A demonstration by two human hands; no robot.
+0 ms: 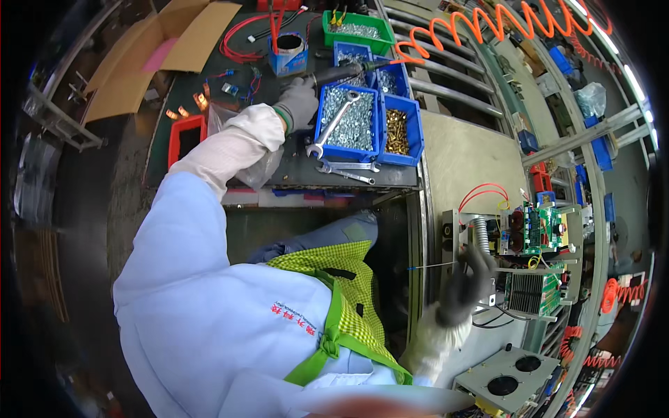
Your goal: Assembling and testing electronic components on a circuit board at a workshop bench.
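My left hand [298, 103], in a grey glove, is closed around the near end of a dark air screwdriver [338, 73], which lies across blue bins. Below it, a combination wrench [334, 125] rests on a blue bin of silvery screws [352, 129]; more wrenches [348, 170] lie in front. My right hand [465, 287], in a dark glove, is blurred beside an electronics unit [529, 237] with green circuit boards. A thin rod [432, 265] extends leftward near its fingers; whether the hand grips it cannot be made out.
An orange coiled hose [481, 21] runs from the air screwdriver to the upper right. Brass screws fill another blue bin [401, 132]. A green bin [357, 31] stands behind, an open carton [153, 56] at far left. A grey panel with two fans [505, 380] lies at lower right.
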